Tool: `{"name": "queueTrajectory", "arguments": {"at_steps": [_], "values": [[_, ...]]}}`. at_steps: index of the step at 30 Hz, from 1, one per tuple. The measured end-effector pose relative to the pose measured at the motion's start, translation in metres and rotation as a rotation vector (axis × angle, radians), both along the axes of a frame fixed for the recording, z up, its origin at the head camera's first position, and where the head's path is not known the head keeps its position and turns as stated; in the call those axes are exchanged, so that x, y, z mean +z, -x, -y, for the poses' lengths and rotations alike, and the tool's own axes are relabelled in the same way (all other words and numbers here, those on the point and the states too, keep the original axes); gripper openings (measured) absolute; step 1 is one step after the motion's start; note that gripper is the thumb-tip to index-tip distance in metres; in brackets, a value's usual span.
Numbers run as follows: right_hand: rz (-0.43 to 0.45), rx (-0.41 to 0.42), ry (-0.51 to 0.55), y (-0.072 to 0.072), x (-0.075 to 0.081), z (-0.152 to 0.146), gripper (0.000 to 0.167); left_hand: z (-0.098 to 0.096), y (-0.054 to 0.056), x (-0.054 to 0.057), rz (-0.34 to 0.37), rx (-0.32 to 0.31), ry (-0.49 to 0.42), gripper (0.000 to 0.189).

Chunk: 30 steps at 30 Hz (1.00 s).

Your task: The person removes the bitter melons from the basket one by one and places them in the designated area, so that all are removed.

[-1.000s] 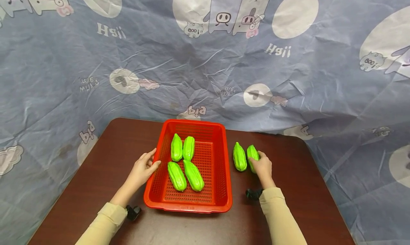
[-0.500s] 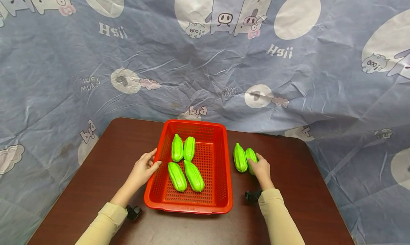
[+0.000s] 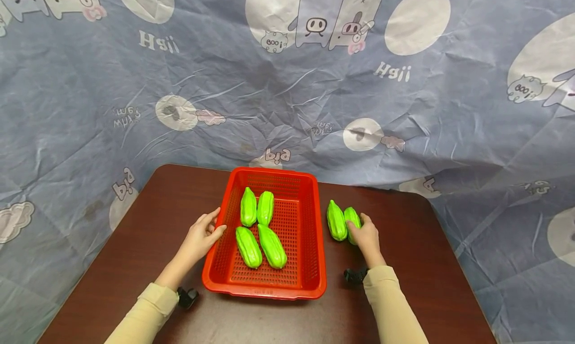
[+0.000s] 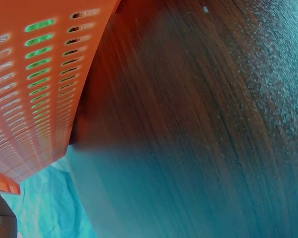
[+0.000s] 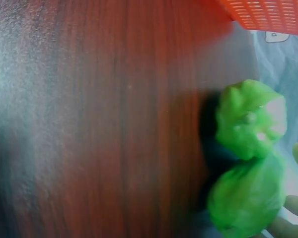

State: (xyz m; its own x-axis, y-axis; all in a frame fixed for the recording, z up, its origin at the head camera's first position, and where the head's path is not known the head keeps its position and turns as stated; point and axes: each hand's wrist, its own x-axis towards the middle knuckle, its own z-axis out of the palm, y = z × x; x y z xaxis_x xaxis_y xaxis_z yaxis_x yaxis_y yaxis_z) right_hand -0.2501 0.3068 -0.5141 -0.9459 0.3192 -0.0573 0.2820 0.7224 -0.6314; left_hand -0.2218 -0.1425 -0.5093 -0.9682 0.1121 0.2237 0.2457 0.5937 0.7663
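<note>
A red basket [image 3: 291,279] with perforated sides contains several bright green ridged gourds [image 3: 271,246] lying in its left half. At its left side, my left hand [image 3: 202,236] holds the rim, thumb over the edge and fingers along the outside. To the right of the basket, two more gourds lie side by side on the table. My right hand [image 3: 367,238] grips the right-hand gourd [image 3: 352,217] between thumb and fingers. The left-hand gourd [image 3: 336,221] touches it, as the right wrist view also shows. The right hand partly covers the gripped gourd's near end.
A dark brown wooden table [image 3: 418,264] bears everything. Behind it hangs a crumpled blue-grey cloth [image 3: 269,109] with printed pigs. Black straps [image 3: 355,275] circle both wrists.
My right hand has moved the right-hand gourd slightly left, closing the gap to its neighbour. The left hand and basket stay in place.
</note>
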Motion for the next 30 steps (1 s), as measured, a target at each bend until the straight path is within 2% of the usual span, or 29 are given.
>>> {"name": "queueTrajectory", "arguments": {"at_steps": [4, 10, 17, 22, 25, 30], "values": [[-0.021, -0.017, 0.003, 0.000, 0.009, 0.000, 0.064, 0.001, 0.000, 0.001, 0.007, -0.010, -0.001, 0.057], [-0.064, -0.009, 0.030, 0.001, 0.033, 0.006, 0.064, 0.002, 0.001, 0.002, 0.003, -0.014, 0.008, 0.057], [-0.133, 0.052, 0.071, 0.003, 0.063, 0.025, 0.065, 0.002, 0.002, 0.002, 0.008, -0.017, 0.005, 0.057], [-0.148, 0.108, 0.097, -0.001, 0.086, 0.048, 0.063, 0.001, 0.001, 0.002, 0.027, -0.014, 0.008, 0.058], [-0.161, 0.147, 0.108, -0.004, 0.095, 0.064, 0.062, 0.001, 0.001, 0.002, 0.027, -0.014, 0.008, 0.057], [-0.180, 0.215, 0.144, -0.008, 0.101, 0.091, 0.058, 0.001, 0.000, 0.001, 0.029, -0.020, -0.002, 0.058]]}}
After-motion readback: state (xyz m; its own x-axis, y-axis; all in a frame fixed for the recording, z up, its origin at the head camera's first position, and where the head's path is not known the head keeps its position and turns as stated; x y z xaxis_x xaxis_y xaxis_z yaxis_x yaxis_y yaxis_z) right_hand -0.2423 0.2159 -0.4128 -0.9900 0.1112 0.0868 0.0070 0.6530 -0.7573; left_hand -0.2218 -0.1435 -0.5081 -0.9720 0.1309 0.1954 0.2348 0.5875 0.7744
